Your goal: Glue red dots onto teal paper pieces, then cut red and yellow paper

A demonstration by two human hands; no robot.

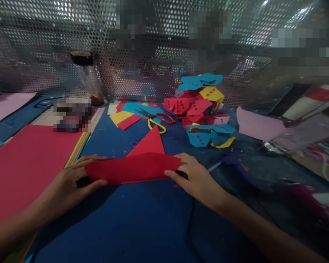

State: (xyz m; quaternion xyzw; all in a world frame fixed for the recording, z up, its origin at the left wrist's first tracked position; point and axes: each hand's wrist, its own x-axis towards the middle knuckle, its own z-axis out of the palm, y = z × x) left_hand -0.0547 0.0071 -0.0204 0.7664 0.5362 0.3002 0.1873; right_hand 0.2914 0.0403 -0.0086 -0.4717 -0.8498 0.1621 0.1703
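A folded piece of red paper (137, 166) lies on the blue table top (142, 219), with a pointed flap sticking up toward the far side. My left hand (71, 182) pinches its left end, thumb under and fingers over. My right hand (196, 177) pinches its right end the same way. Both hands rest low on the table.
A stack of red and coloured paper sheets (27, 160) lies at the left. Scissors (157, 119) with red and yellow handles lie on paper scraps at the back. A pile of folded red, blue and yellow paper pieces (201, 106) stands back right. Beyond it rises a perforated metal screen (164, 44).
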